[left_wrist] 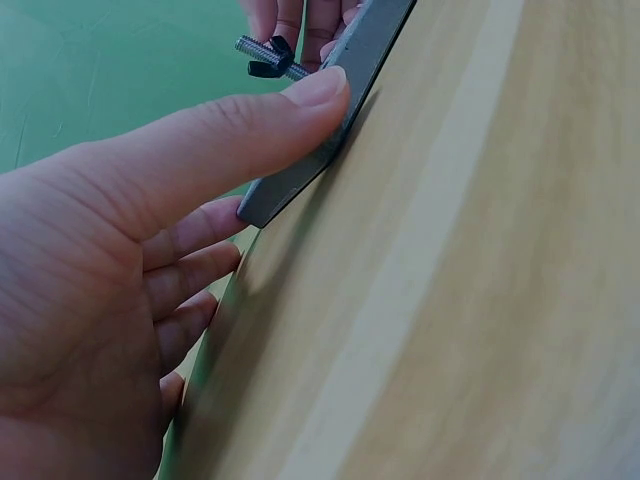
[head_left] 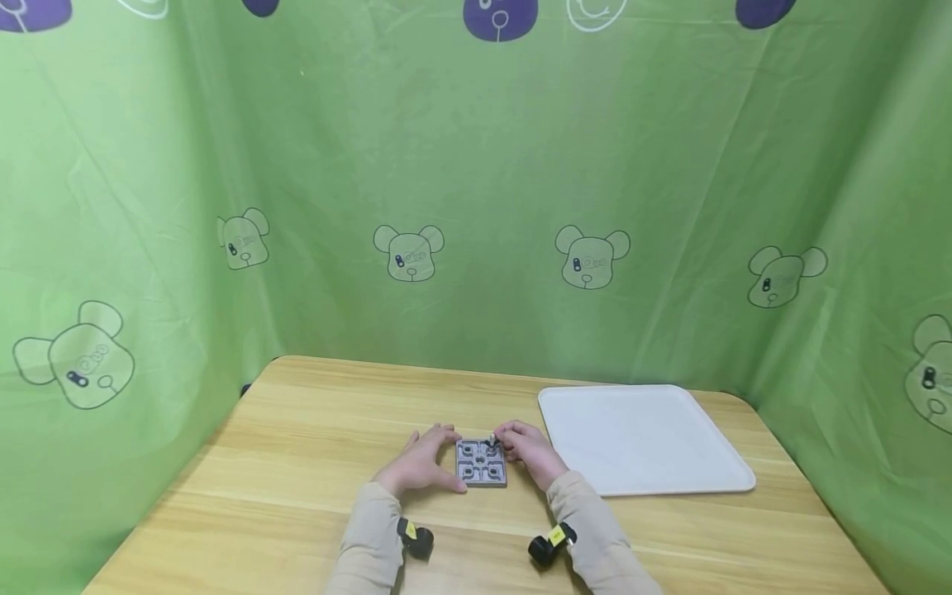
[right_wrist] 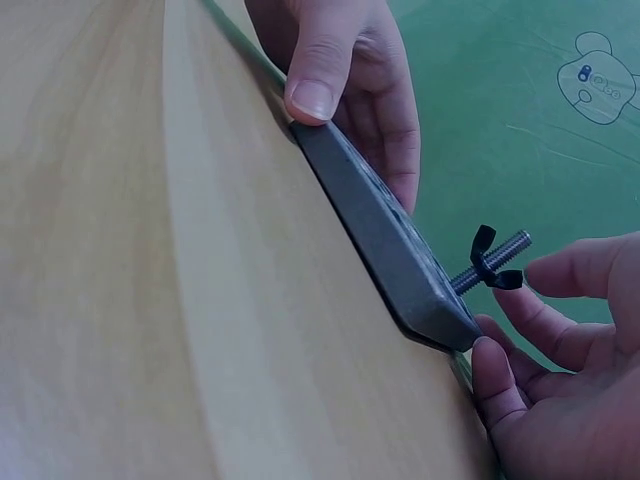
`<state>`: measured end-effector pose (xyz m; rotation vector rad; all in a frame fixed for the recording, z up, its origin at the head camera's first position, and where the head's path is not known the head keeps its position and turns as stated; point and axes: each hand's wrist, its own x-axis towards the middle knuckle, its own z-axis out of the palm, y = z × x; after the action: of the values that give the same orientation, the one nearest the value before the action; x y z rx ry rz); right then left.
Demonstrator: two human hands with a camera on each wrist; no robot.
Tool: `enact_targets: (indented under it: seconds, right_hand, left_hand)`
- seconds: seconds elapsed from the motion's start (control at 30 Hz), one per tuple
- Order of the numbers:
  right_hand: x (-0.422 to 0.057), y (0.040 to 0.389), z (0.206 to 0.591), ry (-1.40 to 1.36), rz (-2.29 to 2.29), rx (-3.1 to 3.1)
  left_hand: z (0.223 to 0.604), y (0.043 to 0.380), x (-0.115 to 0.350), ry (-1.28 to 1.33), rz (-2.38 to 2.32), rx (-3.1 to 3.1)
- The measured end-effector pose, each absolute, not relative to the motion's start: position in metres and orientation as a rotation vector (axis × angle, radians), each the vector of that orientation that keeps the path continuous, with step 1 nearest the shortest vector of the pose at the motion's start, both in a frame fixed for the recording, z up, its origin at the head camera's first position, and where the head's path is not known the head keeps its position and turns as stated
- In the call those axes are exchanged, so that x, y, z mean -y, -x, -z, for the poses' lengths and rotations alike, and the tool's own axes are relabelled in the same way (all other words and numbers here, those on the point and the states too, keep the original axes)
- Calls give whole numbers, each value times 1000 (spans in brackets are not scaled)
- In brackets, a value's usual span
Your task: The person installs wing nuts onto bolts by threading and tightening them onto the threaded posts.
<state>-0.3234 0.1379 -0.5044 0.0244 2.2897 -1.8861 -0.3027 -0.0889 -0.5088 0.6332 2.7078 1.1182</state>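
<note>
A square grey plate (head_left: pixel 470 484) with recesses in its top lies on the table between the hands. My left hand (head_left: pixel 422 463) grips it from the left, thumb on the near edge and fingers toward the far edge. From the plate's far right part rises a threaded bolt (right_wrist: pixel 516 243), tilted in the wrist views, with a black wing nut (right_wrist: pixel 486 265) partway along it. Bent fingers of my right hand (head_left: pixel 530 450) hold a wing of that nut, while the thumb (right_wrist: pixel 497 375) lies by the plate's corner. The plate's underside is hidden.
A white tray (head_left: pixel 647 446) lies on the wooden table (head_left: pixel 335 397), just right of the right hand. Green curtain (head_left: pixel 483 330) with bear prints hangs behind the table and along its sides. Each sleeve carries a black wrist camera (head_left: pixel 420 543).
</note>
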Motion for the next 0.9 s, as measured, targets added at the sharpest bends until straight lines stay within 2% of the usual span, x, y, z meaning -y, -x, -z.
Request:
enact_targets:
  seconds: [0.9]
  right_hand:
    - [-139,323,506,45,1759,-2367]
  left_hand:
    - [505,301,88,-647,-1125,-2705]
